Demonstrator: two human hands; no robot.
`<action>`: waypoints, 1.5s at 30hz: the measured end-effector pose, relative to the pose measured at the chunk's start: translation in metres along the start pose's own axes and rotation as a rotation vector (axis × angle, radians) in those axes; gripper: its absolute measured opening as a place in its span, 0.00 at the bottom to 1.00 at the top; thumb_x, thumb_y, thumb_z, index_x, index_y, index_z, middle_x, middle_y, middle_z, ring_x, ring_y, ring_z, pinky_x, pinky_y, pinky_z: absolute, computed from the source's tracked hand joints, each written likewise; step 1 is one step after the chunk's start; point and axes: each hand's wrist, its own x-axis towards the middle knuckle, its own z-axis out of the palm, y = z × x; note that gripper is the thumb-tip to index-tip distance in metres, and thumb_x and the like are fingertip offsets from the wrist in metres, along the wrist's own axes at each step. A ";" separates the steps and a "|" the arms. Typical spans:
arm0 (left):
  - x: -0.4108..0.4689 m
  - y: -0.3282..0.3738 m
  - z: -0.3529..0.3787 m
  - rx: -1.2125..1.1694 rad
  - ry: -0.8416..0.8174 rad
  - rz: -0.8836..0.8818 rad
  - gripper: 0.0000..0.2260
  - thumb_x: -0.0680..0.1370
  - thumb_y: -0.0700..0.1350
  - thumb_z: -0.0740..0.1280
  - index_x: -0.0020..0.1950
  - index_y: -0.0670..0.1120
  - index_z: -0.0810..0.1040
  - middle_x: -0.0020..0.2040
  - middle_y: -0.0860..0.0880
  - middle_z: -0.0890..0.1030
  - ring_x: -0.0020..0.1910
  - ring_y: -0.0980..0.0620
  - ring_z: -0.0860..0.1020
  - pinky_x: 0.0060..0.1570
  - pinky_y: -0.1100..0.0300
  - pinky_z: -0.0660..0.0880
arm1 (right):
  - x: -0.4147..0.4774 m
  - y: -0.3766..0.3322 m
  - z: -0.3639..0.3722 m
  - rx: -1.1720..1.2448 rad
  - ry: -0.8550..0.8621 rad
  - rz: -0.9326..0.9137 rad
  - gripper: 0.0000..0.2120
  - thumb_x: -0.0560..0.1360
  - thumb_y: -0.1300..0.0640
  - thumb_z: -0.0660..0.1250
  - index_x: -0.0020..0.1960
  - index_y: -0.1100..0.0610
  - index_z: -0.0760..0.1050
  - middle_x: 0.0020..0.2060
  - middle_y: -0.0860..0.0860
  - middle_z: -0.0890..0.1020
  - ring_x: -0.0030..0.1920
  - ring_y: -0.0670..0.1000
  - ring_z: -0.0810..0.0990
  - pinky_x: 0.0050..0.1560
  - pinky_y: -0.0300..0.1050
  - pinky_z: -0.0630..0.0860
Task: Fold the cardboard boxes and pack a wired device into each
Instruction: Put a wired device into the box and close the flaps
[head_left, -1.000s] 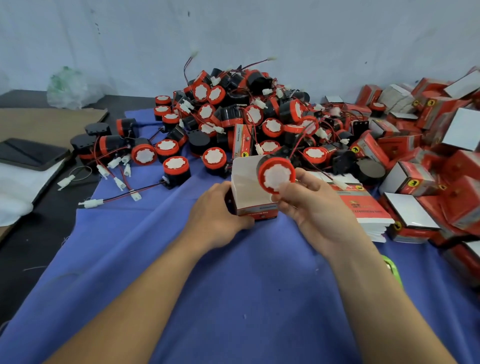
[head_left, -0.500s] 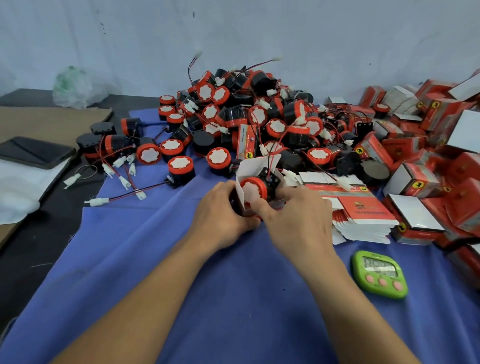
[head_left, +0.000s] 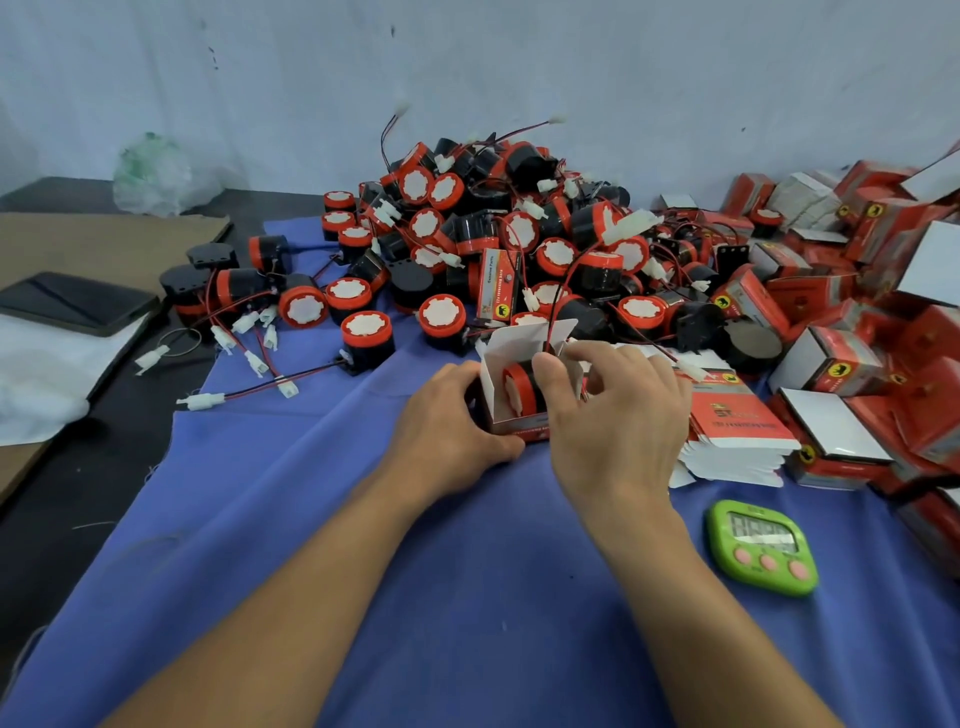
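A small red and white cardboard box (head_left: 496, 358) stands open on the blue cloth (head_left: 363, 545), its white flaps up. My left hand (head_left: 452, 415) grips its left side and lower edge. Inside it lies a red and black wired device (head_left: 519, 387), red face to the left. My right hand (head_left: 608, 415) has its thumb on the device and its fingers curled over the box's right side, where the device's wire (head_left: 553, 312) rises out of the box. A big pile of the same devices (head_left: 519, 234) lies behind.
A stack of flat unfolded boxes (head_left: 737, 431) lies right of my hands, with many folded red boxes (head_left: 857, 291) beyond. A green timer (head_left: 761, 545) sits at the near right. Loose devices with white plugs (head_left: 249, 322) lie left, by a black phone (head_left: 72, 301) and brown cardboard.
The device went from held up in front of the box, in my right hand, down into the open box. My left hand stayed on the box.
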 end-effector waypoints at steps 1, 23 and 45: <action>0.000 0.000 0.000 -0.002 -0.003 0.007 0.26 0.63 0.55 0.81 0.56 0.65 0.74 0.51 0.62 0.78 0.48 0.65 0.76 0.41 0.69 0.69 | 0.001 0.003 0.001 -0.012 -0.019 0.002 0.14 0.77 0.43 0.69 0.47 0.52 0.86 0.37 0.49 0.80 0.44 0.56 0.74 0.53 0.51 0.66; -0.001 0.001 0.000 -0.021 -0.010 0.025 0.27 0.61 0.56 0.81 0.59 0.61 0.78 0.53 0.58 0.80 0.49 0.60 0.78 0.46 0.67 0.73 | 0.004 0.015 0.011 -0.161 -0.224 0.102 0.17 0.72 0.51 0.59 0.42 0.50 0.87 0.69 0.54 0.76 0.69 0.58 0.68 0.69 0.52 0.61; 0.001 0.000 0.001 -0.016 -0.011 0.025 0.31 0.65 0.56 0.83 0.66 0.60 0.77 0.55 0.61 0.78 0.53 0.58 0.77 0.47 0.68 0.71 | -0.005 0.010 0.011 -0.354 -0.206 -0.396 0.07 0.68 0.61 0.68 0.40 0.57 0.85 0.28 0.52 0.81 0.41 0.58 0.80 0.59 0.51 0.60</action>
